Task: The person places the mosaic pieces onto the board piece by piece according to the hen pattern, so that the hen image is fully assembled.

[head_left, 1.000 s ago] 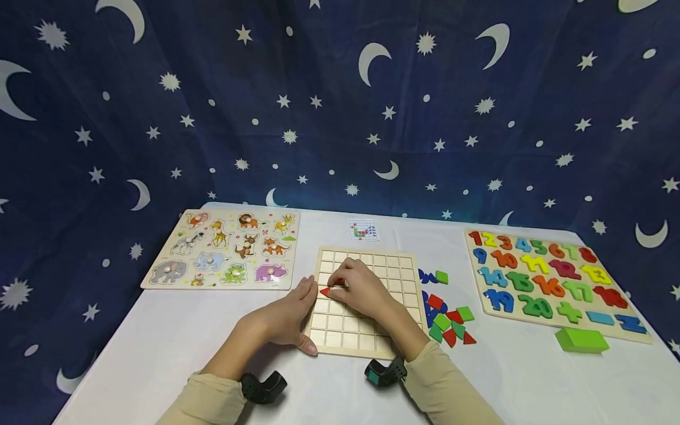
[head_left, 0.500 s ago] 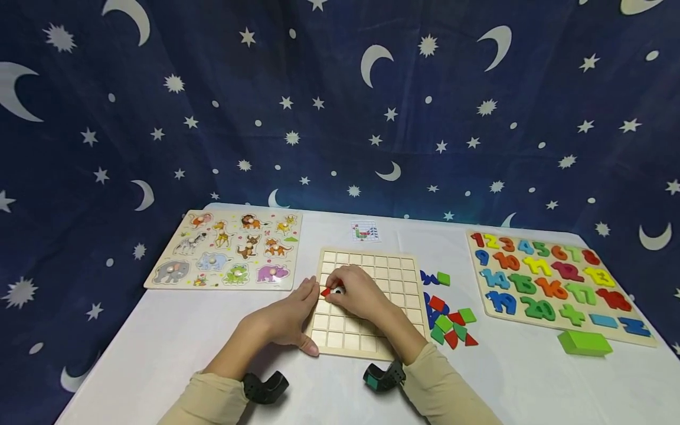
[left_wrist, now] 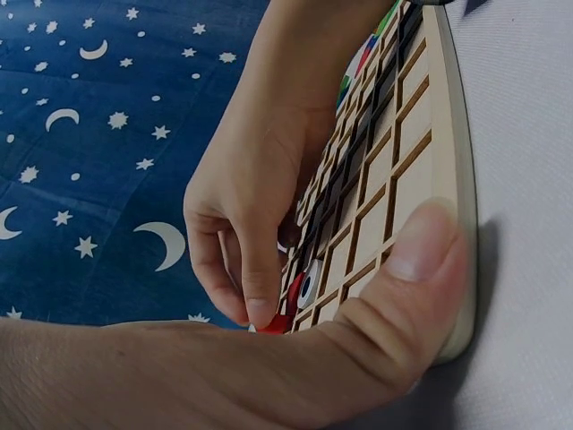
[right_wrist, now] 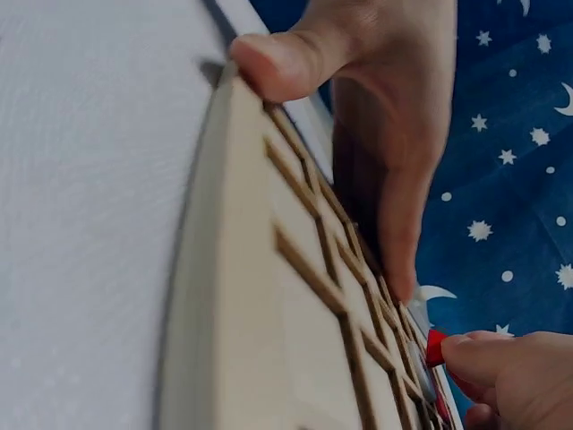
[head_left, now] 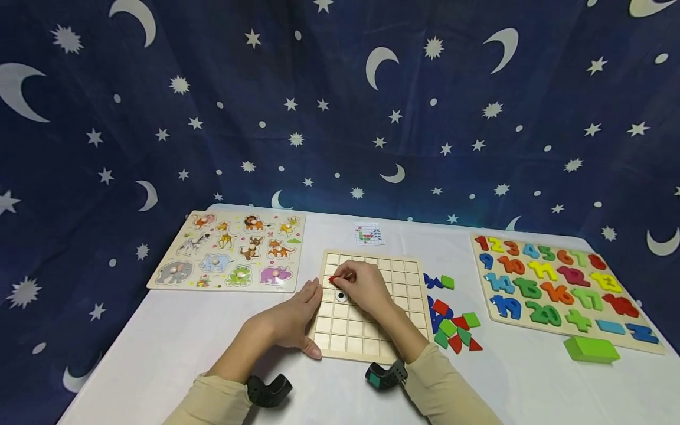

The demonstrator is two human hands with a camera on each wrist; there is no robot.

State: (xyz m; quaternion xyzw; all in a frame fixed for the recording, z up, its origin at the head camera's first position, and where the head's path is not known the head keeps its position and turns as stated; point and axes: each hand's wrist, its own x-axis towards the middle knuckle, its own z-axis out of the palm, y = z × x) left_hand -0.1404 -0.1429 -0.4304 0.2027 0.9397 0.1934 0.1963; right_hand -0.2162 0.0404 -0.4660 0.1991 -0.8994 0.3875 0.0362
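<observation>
My right hand point(head_left: 366, 289) pinches a small red triangular piece point(head_left: 332, 280) between thumb and fingertips, over the upper left of a wooden grid board point(head_left: 340, 342). Just below those fingers, a white round eye piece point(head_left: 341, 296) with a black pupil lies in a cell. A second bit of red point(left_wrist: 294, 291) shows beside the eye piece in the left wrist view; the hand hides it in the head view. Along the board's left edge rests my left hand point(head_left: 294, 319), fingers extended, its thumb against the lower left corner.
Loose red, green and blue pieces point(head_left: 459, 330) lie right of the board. Behind it is a small pattern card point(head_left: 369, 234). An animal puzzle point(head_left: 225, 251) stands at left, a number puzzle point(head_left: 563, 283) at right, with a green block point(head_left: 591, 349) before it.
The right hand's fingertips have lifted and moved slightly up the board with the red piece, uncovering the eye piece. My left hand stays at the board's edge. The head view has shifted slightly.
</observation>
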